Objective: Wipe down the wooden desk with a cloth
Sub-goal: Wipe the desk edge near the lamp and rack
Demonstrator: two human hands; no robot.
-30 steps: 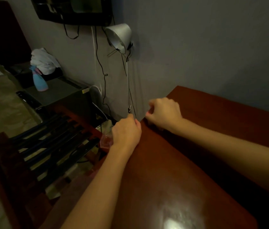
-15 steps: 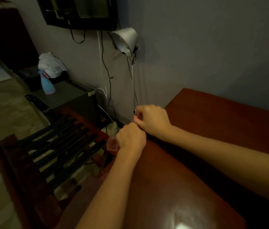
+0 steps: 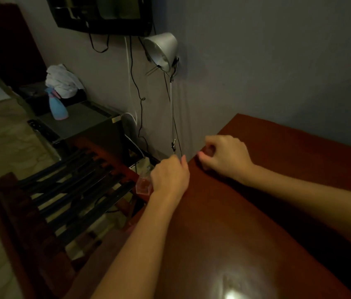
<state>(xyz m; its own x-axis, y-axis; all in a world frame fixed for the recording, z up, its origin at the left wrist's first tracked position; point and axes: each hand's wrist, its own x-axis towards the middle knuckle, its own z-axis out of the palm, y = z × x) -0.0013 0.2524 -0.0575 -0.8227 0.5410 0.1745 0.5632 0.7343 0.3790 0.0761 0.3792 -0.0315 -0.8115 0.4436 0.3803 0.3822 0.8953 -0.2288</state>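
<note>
Your hands have parted: left hand (image 3: 169, 175) and right hand (image 3: 226, 156) both curl at the wooden desk (image 3: 245, 212) corner, contents indiscernible.

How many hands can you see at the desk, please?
2: the left hand at the left edge of the desk, the right hand on its top near the corner.

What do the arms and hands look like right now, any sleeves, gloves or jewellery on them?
Both forearms are bare up to the frame edge: no sleeves show on the left forearm or the right forearm. The left hand and right hand wear no gloves, and no watch, bracelet or ring is visible, though the light is dim.
</note>
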